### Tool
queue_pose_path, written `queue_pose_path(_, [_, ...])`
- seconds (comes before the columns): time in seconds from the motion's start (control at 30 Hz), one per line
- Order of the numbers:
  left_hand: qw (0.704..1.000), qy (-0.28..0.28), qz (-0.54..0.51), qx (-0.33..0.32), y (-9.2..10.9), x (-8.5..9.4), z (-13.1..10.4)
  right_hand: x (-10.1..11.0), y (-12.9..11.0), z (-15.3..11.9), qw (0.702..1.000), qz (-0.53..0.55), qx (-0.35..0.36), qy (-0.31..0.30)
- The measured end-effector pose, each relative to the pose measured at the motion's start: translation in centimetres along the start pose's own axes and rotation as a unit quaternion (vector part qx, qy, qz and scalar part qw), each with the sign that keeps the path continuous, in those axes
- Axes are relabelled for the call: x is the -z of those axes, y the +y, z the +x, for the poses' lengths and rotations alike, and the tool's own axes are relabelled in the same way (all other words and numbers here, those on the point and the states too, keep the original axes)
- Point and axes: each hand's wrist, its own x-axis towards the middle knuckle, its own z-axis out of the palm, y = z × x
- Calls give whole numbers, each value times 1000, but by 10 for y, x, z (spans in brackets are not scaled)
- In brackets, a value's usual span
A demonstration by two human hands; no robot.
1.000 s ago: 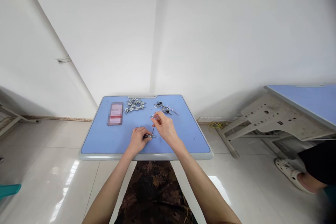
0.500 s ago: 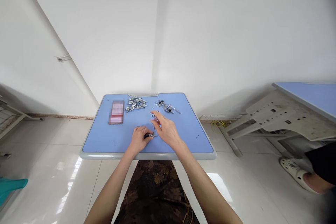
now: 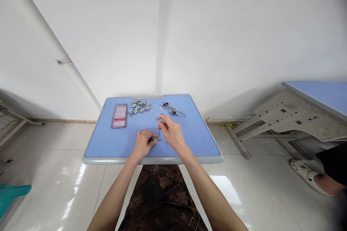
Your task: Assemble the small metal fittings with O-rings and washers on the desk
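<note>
My left hand (image 3: 143,142) rests low on the blue table, its fingers closed on a small metal part (image 3: 155,139) with dark and silver areas. Above that part, my right hand (image 3: 171,132) pinches a thin screwdriver (image 3: 159,133), held nearly upright with its tip down at the part. Its handle is mostly hidden by my fingers. Just beyond my right fingertips lies a small dark ring (image 3: 158,118). A pile of similar silver metal parts (image 3: 139,107) sits at the back of the table. Further right is a smaller group of metal parts with dark rings (image 3: 172,109).
A phone (image 3: 119,116) with a blurred screen lies at the left of the blue table (image 3: 103,144). A white wall rises behind it. To the right stand another desk (image 3: 320,92) and a person's foot in a light clog (image 3: 305,173). A teal stool (image 3: 13,195) is at lower left.
My right fingers have closed in around the top of the screwdriver, where they were more spread before. My left hand stays on the metal part. The view has shifted slightly.
</note>
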Motion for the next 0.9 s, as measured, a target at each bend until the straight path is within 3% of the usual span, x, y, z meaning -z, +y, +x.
queue_pose_path(0.33, [999, -9, 30, -15, 1, 3, -2, 2, 3, 4, 998, -61, 11, 6])
queue_pose_path(0.53, [1000, -21, 9, -10, -1, 3, 0, 0, 7, 6, 996, -73, 6, 45])
queue_pose_path(0.63, [1000, -18, -19, -3, -3, 4, 1, 2, 12, 6, 997, -23, -9, 71])
queue_pose_path(0.73, [997, -9, -79, 0, -6, 7, 2, 6, 15, 6, 988, 100, -43, 113])
queue_pose_path(0.9, [975, 18, -222, -1, -14, 11, 1, 13, 25, 8, 923, 309, -96, 209])
